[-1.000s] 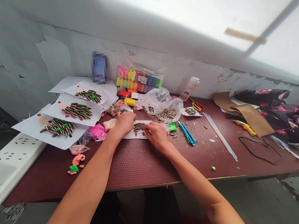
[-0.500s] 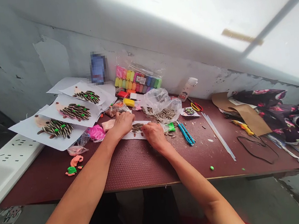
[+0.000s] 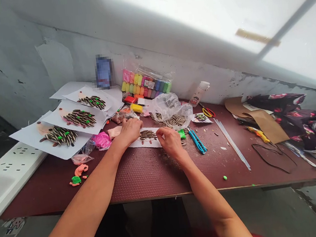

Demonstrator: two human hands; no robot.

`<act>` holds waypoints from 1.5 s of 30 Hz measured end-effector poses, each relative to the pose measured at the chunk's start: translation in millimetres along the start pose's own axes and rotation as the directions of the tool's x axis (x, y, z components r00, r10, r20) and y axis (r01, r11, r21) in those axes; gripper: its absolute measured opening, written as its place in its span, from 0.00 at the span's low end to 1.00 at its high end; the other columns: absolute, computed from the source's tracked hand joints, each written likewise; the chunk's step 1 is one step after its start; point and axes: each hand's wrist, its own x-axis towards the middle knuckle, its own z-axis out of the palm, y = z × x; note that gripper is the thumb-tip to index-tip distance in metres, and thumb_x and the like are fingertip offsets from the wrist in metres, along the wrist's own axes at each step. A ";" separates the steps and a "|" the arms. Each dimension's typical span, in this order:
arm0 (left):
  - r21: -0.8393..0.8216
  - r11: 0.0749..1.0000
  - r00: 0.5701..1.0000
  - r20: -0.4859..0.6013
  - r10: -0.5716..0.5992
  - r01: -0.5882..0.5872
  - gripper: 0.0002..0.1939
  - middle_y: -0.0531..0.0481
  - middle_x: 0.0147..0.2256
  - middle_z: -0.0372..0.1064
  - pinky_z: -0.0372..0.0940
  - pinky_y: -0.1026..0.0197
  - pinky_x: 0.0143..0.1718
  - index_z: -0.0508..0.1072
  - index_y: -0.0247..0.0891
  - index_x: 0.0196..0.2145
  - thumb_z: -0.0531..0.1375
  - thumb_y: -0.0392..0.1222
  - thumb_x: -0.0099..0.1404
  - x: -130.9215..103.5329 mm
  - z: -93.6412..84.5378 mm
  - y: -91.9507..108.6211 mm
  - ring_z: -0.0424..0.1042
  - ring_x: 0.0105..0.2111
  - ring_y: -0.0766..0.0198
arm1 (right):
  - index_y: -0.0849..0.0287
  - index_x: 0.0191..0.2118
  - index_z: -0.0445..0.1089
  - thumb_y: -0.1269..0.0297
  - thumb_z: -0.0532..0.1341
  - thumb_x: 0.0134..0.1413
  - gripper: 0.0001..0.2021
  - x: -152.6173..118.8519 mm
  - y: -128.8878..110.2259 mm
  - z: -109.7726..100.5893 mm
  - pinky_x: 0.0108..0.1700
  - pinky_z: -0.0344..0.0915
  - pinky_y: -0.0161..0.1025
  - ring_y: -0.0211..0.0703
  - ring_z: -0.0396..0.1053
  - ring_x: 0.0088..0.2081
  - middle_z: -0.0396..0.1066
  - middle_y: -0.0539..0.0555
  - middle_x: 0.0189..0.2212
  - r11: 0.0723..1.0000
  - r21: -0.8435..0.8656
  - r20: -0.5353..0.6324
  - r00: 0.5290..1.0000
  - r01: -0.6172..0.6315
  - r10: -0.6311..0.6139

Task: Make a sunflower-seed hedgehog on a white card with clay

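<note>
The left hand (image 3: pixel 131 131) lies over the left part of a small white paper sheet (image 3: pixel 137 143) on the dark red textured table (image 3: pixel 153 176); its finger closure cannot be told. The right hand (image 3: pixel 170 140) is at the sheet's right end, beside a cluster of dark striped seeds (image 3: pixel 147 135); whether its fingertips clamp anything is too small to discern.

Scuffed grey wall (image 3: pixel 80 41) behind a maroon table (image 3: pixel 147 176).

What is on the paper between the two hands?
On the paper: seeds, with small brown pieces nearer the person. The left hand covers part; what lies there is hidden.
</note>
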 end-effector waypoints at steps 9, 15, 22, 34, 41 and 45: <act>-0.010 1.000 1.000 0.011 -0.010 0.011 0.14 0.40 0.45 0.76 0.60 0.47 0.47 0.78 0.40 0.37 0.53 0.31 0.64 0.9 0.5 0.0 0.72 0.47 0.48 | 0.56 0.40 0.79 0.69 0.58 0.64 0.10 4.1 21.8 -2.6 0.42 0.60 0.35 0.41 0.70 0.39 0.75 0.53 0.36 0.997 0.075 -0.062 0.998 0.027 -0.023; -0.018 1.000 1.000 -0.002 -0.004 0.004 0.14 0.40 0.44 0.77 0.61 0.47 0.48 0.78 0.39 0.38 0.53 0.32 0.64 0.7 1.0 -0.4 0.73 0.47 0.48 | 0.55 0.40 0.80 0.66 0.60 0.65 0.09 0.4 9.3 6.6 0.44 0.61 0.34 0.41 0.69 0.40 0.74 0.53 0.36 0.981 0.100 -0.001 0.986 0.168 -0.169; -0.024 1.000 1.000 -0.018 -0.006 0.005 0.14 0.41 0.44 0.77 0.61 0.48 0.48 0.79 0.41 0.37 0.54 0.31 0.63 1.8 4.7 -1.9 0.73 0.46 0.49 | 0.57 0.43 0.80 0.69 0.57 0.64 0.12 7.1 33.4 4.3 0.46 0.61 0.38 0.45 0.68 0.42 0.74 0.57 0.40 0.996 -0.009 -0.130 0.987 -0.094 0.092; -0.030 0.999 1.000 -0.015 -0.014 0.013 0.14 0.40 0.45 0.77 0.60 0.47 0.49 0.79 0.41 0.39 0.55 0.31 0.62 1.6 5.2 -2.4 0.73 0.48 0.47 | 0.56 0.41 0.82 0.66 0.60 0.62 0.11 13.7 48.2 3.4 0.49 0.59 0.43 0.50 0.66 0.45 0.76 0.59 0.42 0.967 -0.157 -0.076 0.979 -0.201 0.191; -0.026 1.000 1.000 -0.012 -0.014 0.013 0.14 0.40 0.44 0.77 0.60 0.48 0.49 0.79 0.41 0.39 0.55 0.31 0.63 1.1 4.8 -2.8 0.73 0.49 0.48 | 0.57 0.41 0.82 0.66 0.58 0.64 0.13 19.9 43.9 5.8 0.47 0.59 0.43 0.50 0.67 0.44 0.77 0.61 0.40 0.961 -0.235 -0.029 0.989 -0.145 0.142; -0.011 1.000 1.000 -0.013 -0.013 0.013 0.13 0.41 0.44 0.77 0.60 0.48 0.49 0.79 0.41 0.39 0.56 0.31 0.63 0.9 4.2 -2.0 0.73 0.49 0.48 | 0.56 0.40 0.82 0.65 0.60 0.62 0.11 20.0 41.8 1.5 0.45 0.58 0.40 0.48 0.70 0.43 0.79 0.60 0.40 0.951 -0.281 0.036 0.988 -0.132 0.148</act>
